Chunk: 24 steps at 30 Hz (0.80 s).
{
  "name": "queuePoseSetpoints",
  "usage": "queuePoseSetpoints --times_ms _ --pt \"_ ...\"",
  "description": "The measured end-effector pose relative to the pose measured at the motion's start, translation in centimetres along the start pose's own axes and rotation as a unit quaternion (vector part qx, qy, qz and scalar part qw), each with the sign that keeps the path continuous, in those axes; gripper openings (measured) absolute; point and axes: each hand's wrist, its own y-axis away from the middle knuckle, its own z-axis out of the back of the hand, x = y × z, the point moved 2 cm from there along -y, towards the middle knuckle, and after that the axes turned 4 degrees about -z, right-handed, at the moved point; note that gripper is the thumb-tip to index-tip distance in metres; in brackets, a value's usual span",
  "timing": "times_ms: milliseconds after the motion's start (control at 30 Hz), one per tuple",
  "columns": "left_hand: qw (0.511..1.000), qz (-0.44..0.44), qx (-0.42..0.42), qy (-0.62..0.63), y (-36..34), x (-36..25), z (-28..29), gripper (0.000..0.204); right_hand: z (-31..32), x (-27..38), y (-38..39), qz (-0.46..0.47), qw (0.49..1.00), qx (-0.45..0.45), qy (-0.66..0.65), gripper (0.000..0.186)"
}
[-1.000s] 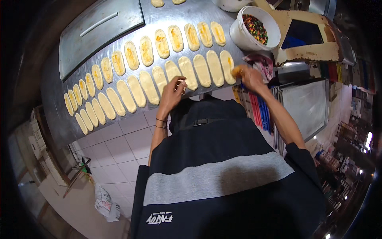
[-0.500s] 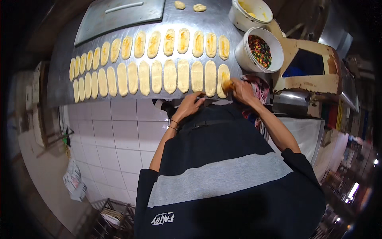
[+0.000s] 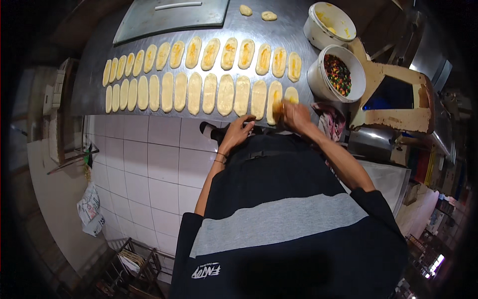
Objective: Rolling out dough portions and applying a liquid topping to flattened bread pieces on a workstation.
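Note:
Near the right end of the table's front edge, my right hand (image 3: 298,118) is closed around what looks like a small brush (image 3: 281,106). Its blurred tip is coated yellow-orange and touches an oval dough piece (image 3: 272,112), second from the right in the near row. The rightmost dough piece (image 3: 292,93) has a yellow smear and is partly hidden by my hand. My left hand (image 3: 238,131) rests at the table edge, thumb and fingers apart, just below the near row. Behind, a far row of dough pieces (image 3: 229,53) mostly carries yellow-orange streaks.
A white bucket (image 3: 317,79) of colourful bits stands at the right, before another white bucket (image 3: 311,32) with yellow residue. Two small dough lumps (image 3: 269,16) and a metal lid (image 3: 214,17) lie farther back. A pink cloth (image 3: 332,119) hangs by the edge.
The view has shifted, so the table appears farther right. My right hand has moved the brush left from the rightmost near dough piece to its neighbour. My left hand stays at the edge.

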Motion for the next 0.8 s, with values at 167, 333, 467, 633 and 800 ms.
queuePoseSetpoints --times_ms 167,333,467,633,800 --pt "0.998 0.043 -0.037 0.013 0.7 0.2 1.1 0.029 1.5 -0.2 1.4 -0.034 0.997 0.063 0.028 0.022" --pt "0.998 0.038 -0.050 0.021 3.1 -2.6 1.5 0.028 3.3 0.3 -2.9 -0.100 0.994 -0.039 0.022 0.022" --pt "0.998 0.047 0.026 -0.028 4.8 0.0 1.2 0.027 1.4 1.7 2.0 -0.033 0.998 0.056 -0.005 0.022" --pt "0.998 0.038 -0.034 0.034 4.7 2.0 3.1 0.027 3.9 3.2 2.1 -0.101 0.990 0.099 0.020 0.020" --pt "0.997 0.071 -0.007 0.044 3.6 0.4 5.0 0.029 3.1 1.9 -3.0 -0.162 0.986 -0.034 0.028 0.020"
